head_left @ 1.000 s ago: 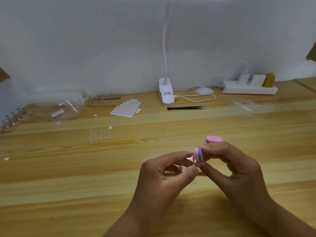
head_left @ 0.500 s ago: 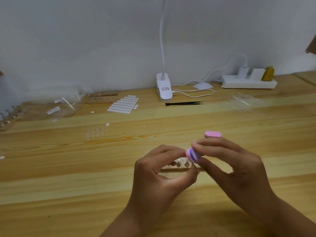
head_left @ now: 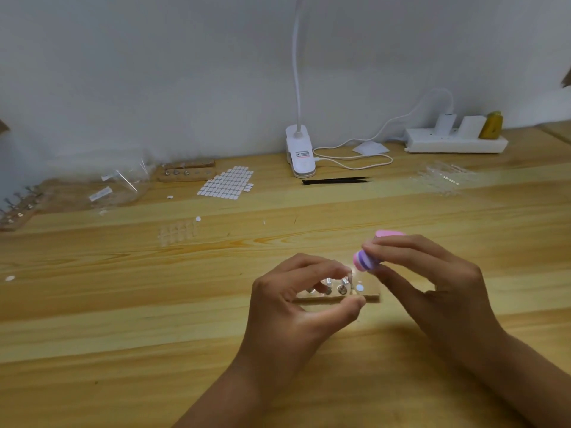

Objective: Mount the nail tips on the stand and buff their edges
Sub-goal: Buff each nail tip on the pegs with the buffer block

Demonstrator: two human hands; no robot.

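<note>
Head, right hand (head_left: 432, 284) pinches buffer (head_left: 364, 261), above stand (head_left: 372, 296)

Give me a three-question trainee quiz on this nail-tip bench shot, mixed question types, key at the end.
1. Multiple choice: what does the right hand hold? A) scissors B) a pink and purple buffer block C) a glue bottle
2. True or false: the black tweezers lie on the table in front of the white lamp clip, touched by neither hand.
3. Fill in: the left hand has its thumb in front of, and its fingers behind, the small wooden ____ with metal pegs.
Key: 1 B; 2 true; 3 stand.
</note>
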